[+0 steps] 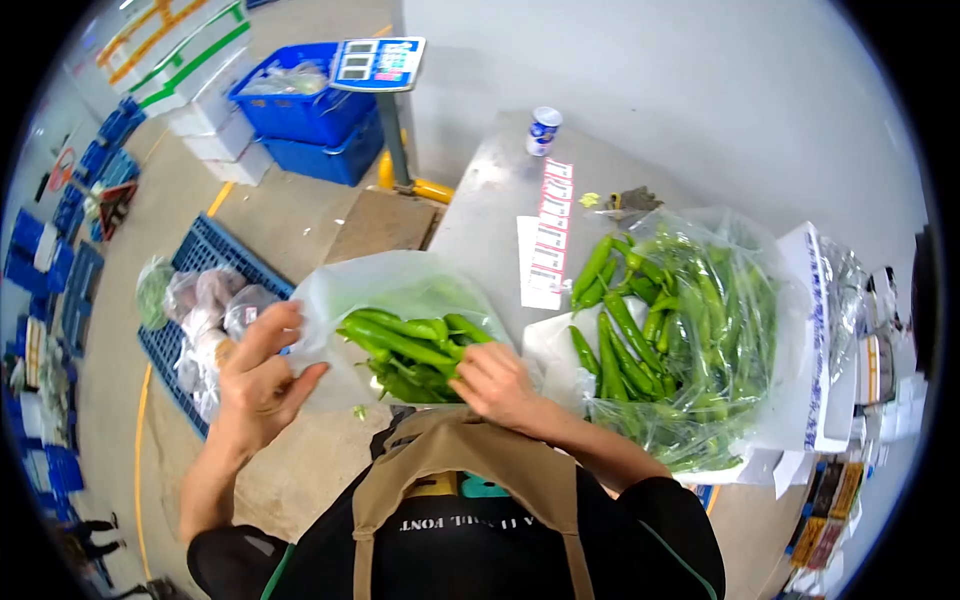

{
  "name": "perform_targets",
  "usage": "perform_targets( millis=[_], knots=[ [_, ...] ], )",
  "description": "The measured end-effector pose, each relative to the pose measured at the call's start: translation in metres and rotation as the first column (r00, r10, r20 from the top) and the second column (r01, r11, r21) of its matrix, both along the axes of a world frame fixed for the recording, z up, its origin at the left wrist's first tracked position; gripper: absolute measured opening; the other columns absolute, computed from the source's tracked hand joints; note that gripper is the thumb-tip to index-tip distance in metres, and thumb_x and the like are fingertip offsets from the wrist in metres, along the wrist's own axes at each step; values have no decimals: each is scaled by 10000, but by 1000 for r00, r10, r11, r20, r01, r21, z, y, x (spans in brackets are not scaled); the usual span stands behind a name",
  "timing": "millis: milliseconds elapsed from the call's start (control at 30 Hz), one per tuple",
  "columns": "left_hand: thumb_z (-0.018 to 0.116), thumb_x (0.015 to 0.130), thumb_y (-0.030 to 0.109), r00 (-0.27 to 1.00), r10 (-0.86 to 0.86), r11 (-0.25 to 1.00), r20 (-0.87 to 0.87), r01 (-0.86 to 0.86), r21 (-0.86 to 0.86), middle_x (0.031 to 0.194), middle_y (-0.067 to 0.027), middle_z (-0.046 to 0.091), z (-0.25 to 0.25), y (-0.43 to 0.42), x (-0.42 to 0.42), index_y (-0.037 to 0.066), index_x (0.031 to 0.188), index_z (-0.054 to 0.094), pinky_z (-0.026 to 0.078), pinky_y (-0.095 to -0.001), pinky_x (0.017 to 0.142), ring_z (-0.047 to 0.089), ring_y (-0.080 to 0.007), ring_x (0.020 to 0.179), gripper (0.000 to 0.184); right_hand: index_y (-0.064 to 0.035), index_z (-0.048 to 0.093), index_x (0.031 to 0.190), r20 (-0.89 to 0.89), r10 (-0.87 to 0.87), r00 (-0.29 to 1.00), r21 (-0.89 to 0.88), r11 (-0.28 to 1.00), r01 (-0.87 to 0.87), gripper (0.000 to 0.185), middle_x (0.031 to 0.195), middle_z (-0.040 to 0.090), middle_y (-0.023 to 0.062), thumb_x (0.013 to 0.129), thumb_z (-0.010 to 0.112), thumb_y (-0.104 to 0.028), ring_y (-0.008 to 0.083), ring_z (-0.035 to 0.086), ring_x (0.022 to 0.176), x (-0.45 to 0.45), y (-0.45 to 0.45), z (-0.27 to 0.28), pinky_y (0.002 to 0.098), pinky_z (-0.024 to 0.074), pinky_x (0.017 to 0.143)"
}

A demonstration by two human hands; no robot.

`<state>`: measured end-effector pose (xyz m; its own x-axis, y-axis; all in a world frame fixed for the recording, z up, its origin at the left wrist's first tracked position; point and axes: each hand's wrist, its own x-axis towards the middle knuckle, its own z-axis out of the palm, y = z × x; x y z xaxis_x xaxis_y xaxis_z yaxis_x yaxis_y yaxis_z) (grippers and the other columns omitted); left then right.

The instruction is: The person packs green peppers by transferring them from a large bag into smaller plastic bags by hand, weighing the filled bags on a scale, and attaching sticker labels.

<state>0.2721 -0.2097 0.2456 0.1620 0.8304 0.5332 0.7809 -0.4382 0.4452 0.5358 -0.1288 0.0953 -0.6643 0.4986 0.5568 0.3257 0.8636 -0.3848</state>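
In front of me a clear plastic bag (330,290) spreads over the table's near left corner, with long green peppers (400,345) at its mouth. My left hand (258,375) is at the bag's left edge, fingers curled on the film, with thumb and forefinger apart at the tips. My right hand (497,383) is closed on the right end of the bunch of peppers; its fingertips are partly hidden. To the right, a larger open bag holds many more green peppers (625,350), some spilling toward its mouth.
A strip of labels (550,240) lies on the grey table (490,200), near a blue and white can (543,130). A scale display (378,64) stands beyond, beside blue crates (320,145). On the floor at left, a blue basket (165,350) holds bagged produce. A white box (812,340) stands at right.
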Motion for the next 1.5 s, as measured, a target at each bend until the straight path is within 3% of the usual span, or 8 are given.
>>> perform_targets(
  millis=[133, 233, 300, 500, 633, 833, 1133, 1500],
  knots=[
    [720, 682, -7, 932, 323, 910, -166, -354, -218, 878, -143, 601, -21, -5, -14, 8, 591, 430, 482, -274, 526, 598, -221, 727, 304, -3, 566, 835, 215, -420, 881, -33, 899, 437, 202, 736, 566, 146, 668, 657, -70, 310, 574, 672, 35, 11, -38, 395, 442, 594],
    [678, 717, 1, 842, 519, 729, 149, -345, -592, 752, -88, 589, -18, 1, -18, 39, 611, 433, 441, -259, 508, 548, -158, 585, 270, -19, 542, 880, 259, -526, 810, -161, 803, 573, 205, 678, 572, 150, 696, 618, -67, 343, 584, 611, 58, 29, -49, 427, 451, 558],
    [626, 747, -10, 619, 393, 889, 680, -67, -452, 728, -95, 571, -8, 8, -8, 71, 641, 386, 456, -283, 537, 539, -160, 554, 275, -33, 547, 917, 64, -641, 764, -290, 721, 629, 226, 585, 558, 127, 702, 609, -65, 330, 573, 519, 70, 41, -13, 413, 459, 518],
    [703, 754, 125, 125, 224, 930, 967, 268, -250, 685, -58, 502, -4, 14, 20, 104, 683, 373, 351, -256, 427, 460, -138, 515, 338, -3, 554, 997, -133, -584, 800, -273, 798, 537, 317, 683, 577, 108, 702, 656, -58, 224, 586, 578, 102, 25, 59, 273, 469, 566],
    [707, 752, 128, 55, 282, 886, 958, 368, -282, 739, -59, 508, -8, 18, 29, 100, 670, 391, 336, -224, 417, 412, -122, 510, 328, 13, 515, 1163, -151, -370, 917, -922, 386, 4, 468, 963, 591, 134, 770, 676, -183, 197, 596, 905, 161, 61, 30, 282, 476, 748],
    [682, 758, 93, 12, 252, 881, 968, 411, -234, 758, -78, 508, -10, 23, 38, 97, 674, 375, 349, -223, 416, 414, -117, 520, 319, -35, 315, 1345, 745, -513, 425, -136, 508, 851, 926, 1216, 453, 247, 649, 723, -491, 422, 460, 1112, 210, 78, -78, 511, 346, 917],
    [691, 752, 94, 23, 245, 891, 969, 389, -235, 765, -87, 521, -20, 22, 29, 100, 696, 371, 368, -220, 414, 446, -127, 512, 325, -49, 61, 1412, 870, -350, 347, -244, 306, 920, 1271, 1243, 359, 325, 473, 812, -464, 445, 359, 1174, 189, 83, -82, 497, 226, 1001],
    [689, 743, 109, -34, 302, 871, 953, 416, -261, 768, -83, 547, -15, 22, 33, 96, 714, 380, 379, -241, 433, 478, -141, 512, 311, -49, 74, 1384, 785, -594, 176, -90, 172, 981, 1038, 1125, 476, 295, 573, 702, -204, 470, 486, 1006, 179, 101, -91, 579, 337, 895]
  ],
)
